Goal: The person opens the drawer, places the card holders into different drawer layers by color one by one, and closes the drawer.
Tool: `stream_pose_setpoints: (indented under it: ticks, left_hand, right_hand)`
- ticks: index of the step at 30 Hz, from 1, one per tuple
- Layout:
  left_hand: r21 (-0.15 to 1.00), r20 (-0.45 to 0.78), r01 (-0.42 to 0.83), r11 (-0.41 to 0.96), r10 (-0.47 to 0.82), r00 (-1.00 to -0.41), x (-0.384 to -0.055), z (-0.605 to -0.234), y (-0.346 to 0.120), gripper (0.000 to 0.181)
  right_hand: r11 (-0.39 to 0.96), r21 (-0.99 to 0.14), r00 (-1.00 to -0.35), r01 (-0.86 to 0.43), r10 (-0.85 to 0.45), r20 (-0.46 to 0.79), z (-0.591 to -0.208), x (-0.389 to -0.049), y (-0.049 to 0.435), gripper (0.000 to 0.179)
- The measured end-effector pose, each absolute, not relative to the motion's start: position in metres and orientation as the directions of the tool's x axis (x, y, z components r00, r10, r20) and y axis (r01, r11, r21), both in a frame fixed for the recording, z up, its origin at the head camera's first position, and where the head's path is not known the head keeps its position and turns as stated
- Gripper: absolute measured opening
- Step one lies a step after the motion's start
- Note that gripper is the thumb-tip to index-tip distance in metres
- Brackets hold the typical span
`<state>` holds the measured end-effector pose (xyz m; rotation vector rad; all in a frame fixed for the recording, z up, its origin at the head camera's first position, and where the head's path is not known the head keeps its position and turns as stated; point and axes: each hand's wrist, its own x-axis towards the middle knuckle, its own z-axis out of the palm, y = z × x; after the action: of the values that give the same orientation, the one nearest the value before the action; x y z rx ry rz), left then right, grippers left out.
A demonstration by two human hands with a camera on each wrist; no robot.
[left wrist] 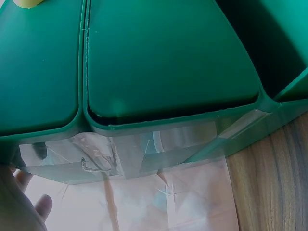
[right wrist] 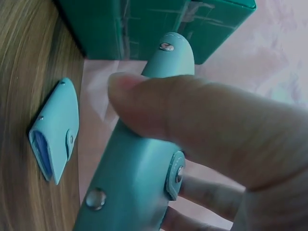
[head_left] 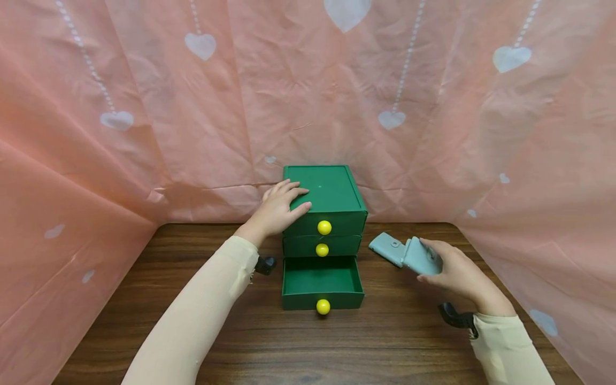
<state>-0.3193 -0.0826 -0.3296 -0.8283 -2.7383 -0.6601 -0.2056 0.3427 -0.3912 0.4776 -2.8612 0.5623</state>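
Observation:
My left hand point(head_left: 279, 208) rests, fingers extended, on the top left edge of a green three-drawer cabinet point(head_left: 332, 187) with yellow round knobs. Its bottom drawer point(head_left: 322, 300) is pulled out and its inside is bare; the upper two are closed. To the right of the cabinet, my right hand point(head_left: 457, 272) grips a light blue snap-button card wallet point(head_left: 421, 256) between thumb and fingers, raised above the table. A second light blue card wallet point(head_left: 386, 247) lies on the table beside it, its strap and snap showing in the right wrist view.
The wood-grain table point(head_left: 317, 347) carries the cabinet near its back edge. A pink curtain point(head_left: 308, 107) with white hearts hangs behind and along both sides. Clear tape point(left wrist: 183, 139) runs over the cabinet's side. Black wrist mounts point(head_left: 454, 316) sit under both wrists.

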Motion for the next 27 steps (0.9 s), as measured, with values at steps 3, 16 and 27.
stream_pose_setpoints:
  ticks: [3, 16, 27]
  left_hand:
    - [0.356, 0.315, 0.567, 0.743, 0.476, -0.821, -0.319, -0.33, -0.083, 0.058]
    - [0.351, 0.312, 0.564, 0.747, 0.475, -0.823, -0.321, -0.33, -0.082, 0.059]
    - [0.351, 0.318, 0.568, 0.744, 0.476, -0.82, -0.321, -0.331, -0.083, 0.058]
  right_hand:
    - [0.875, -0.324, -0.923, -0.359, -0.282, 0.261, -0.389, -0.204, 0.338, 0.091]
    - [0.852, -0.313, -0.887, -0.42, -0.312, 0.342, -0.383, -0.203, 0.321, 0.09]
    - [0.836, -0.356, -0.894, -0.418, -0.309, 0.325, -0.38, -0.203, 0.306, 0.089]
